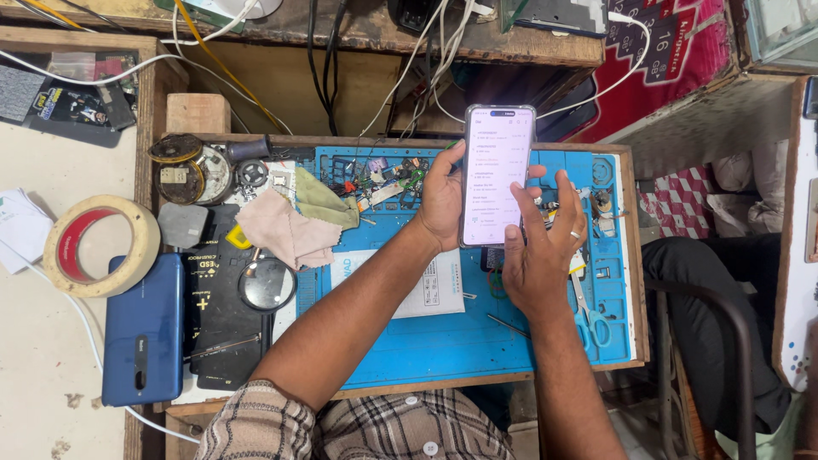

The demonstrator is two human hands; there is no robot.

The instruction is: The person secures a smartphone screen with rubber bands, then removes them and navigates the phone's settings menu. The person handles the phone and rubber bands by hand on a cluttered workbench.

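The left hand (443, 200) is wrapped around the edge of a smartphone (497, 175), holding it upright above the blue work mat (443, 341) on the table (626, 255). The screen is lit and shows a list. The right hand (541, 247) holds nothing; its fingers (521, 200) rest spread against the glass. Judged step: scrolling or checking a menu on the handset. A further touch would call for a light, single-finger press while the left grip stays firm. Blue-handled scissors (588, 311), a magnifying glass (266, 284) and a tape roll (102, 245) lie apart, untouched.
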